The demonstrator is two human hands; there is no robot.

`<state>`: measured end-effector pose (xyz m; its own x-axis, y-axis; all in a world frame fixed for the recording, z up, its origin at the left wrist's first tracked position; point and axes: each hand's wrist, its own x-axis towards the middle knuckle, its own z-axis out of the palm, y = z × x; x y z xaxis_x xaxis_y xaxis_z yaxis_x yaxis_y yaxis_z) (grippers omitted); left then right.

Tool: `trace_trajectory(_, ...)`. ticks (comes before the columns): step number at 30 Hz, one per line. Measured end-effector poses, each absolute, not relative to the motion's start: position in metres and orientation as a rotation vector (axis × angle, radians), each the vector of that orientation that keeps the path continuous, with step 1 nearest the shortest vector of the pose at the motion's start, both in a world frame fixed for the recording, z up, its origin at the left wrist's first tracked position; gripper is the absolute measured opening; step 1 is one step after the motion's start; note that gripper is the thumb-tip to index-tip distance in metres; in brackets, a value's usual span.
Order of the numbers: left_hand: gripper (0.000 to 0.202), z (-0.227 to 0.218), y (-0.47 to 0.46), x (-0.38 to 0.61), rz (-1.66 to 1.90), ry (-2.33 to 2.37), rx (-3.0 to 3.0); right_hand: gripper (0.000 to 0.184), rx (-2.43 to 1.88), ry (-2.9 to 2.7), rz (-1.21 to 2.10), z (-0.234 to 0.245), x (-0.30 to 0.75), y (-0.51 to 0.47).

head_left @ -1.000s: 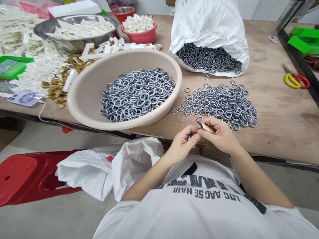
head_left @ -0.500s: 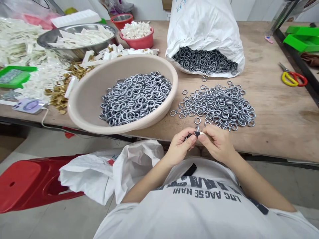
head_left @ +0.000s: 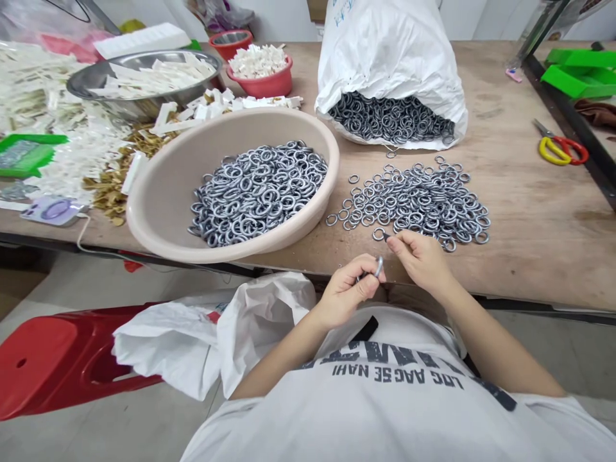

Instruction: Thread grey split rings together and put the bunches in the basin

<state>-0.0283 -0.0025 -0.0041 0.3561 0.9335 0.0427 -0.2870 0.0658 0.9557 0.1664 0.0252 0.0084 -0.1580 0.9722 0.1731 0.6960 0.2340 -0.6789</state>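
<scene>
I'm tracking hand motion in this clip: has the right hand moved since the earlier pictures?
Yes: against the table's front edge, the right hand has moved forward, away from the left hand, and is now next to a loose metal ring.

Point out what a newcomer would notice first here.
Metal rings dominate: a heap fills the beige plastic basin mid-table, more spill from the white sack, and a loose pile spreads across the wooden table. At the near edge, the left hand pinches a ring, and the right hand holds a dark-tipped piece.
</scene>
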Motion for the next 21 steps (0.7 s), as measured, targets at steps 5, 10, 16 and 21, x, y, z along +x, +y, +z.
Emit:
trace_trajectory(5,0.024,-0.004,0.005,-0.031,1.102,0.726,0.735,0.035,-1.71,-2.144,0.325,0.005,0.151,0.045)
trace_trajectory(10,0.032,-0.007,0.01,-0.038,1.201,0.846,0.712,0.022,-1.852,-2.269,0.188,0.009,0.14,0.058)
trace_trajectory(16,0.03,-0.01,0.013,-0.038,1.212,1.119,1.154,0.018,-1.429,-2.102,0.71,0.026,0.155,0.039)
trace_trajectory(21,0.029,-0.006,0.012,-0.027,1.092,1.075,1.251,0.019,-1.339,-1.756,0.99,0.027,0.15,0.019)
